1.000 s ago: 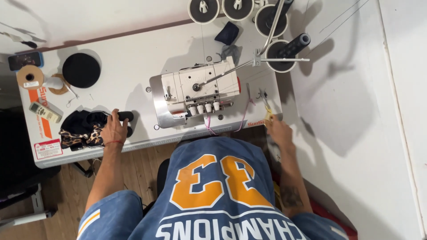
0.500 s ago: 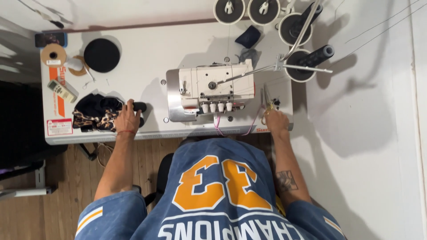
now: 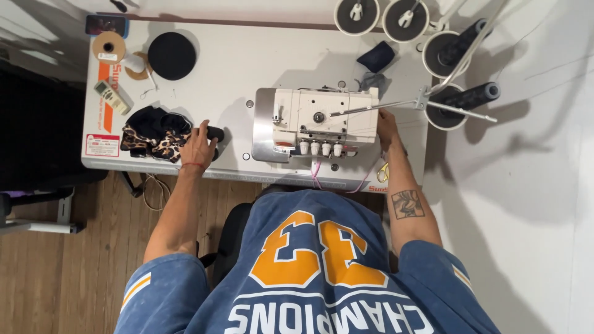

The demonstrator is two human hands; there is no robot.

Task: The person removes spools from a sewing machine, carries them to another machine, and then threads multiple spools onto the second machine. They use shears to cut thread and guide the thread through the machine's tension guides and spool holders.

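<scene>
at the white table [image 3: 247, 68], my left hand [image 3: 198, 146] rests palm down on the near edge of a heap of black and leopard-print fabric [image 3: 154, 133], fingers loosely curled over a dark piece, grip not fully visible; my right hand [image 3: 387, 124] lies against the right side of the cream sewing machine [image 3: 318, 120], and i cannot tell whether it holds anything; yellow-handled scissors [image 3: 383, 173] lie near the table's front edge; thread cones [image 3: 461, 99] stand at the far right; my judgement: draw one piece free without dragging the heap, and keep fingers clear of the needle area.
</scene>
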